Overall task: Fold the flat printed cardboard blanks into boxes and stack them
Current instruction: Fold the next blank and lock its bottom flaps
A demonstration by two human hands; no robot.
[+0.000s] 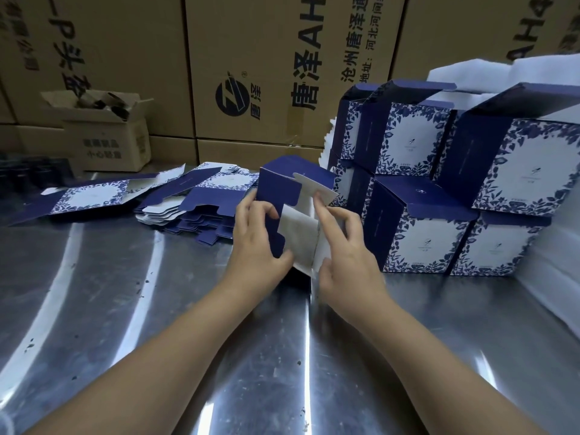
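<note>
Half-folded box point(277, 189) sits dead centre, just past 12 o'clock from the wrists, its lower corner down near the steel table point(125, 309), blue outside to the L, white inner flaps point(298, 237) facing the camera. L hand point(255, 243) grips the blue side panel: thumb pressed on the lower edge, fingers curled over the flap above. R hand point(345, 246) holds the R side: index finger straight, tip on the upper white flap, thumb against the bottom white corner, other fingers bent behind, so the box is pinched btwn thumb and fingers. Both forearms come in from 6 o'clock. At 10 o'clock from the hands, a loose pile of flat blanks point(201, 199), blue-and-white leaf print, tabs fanned toward the camera. Further out at 9-10 o'clock one single blank point(91, 196) lies flat, printed side up. At 2-3 o'clock, just beside the R hand, the stack of folded boxes point(439, 183), two tiers, lids up, white panels w/ blue leaf borders facing the camera. White foam sheets point(470, 73) behind and to the R of the stack. Brown shipping cartons point(251, 73) wall the back at 12 o'clock, black print on them. Small open carton point(103, 133) at 10-11 o'clock, flaps up, dark stuff inside, can't tell what.
</note>
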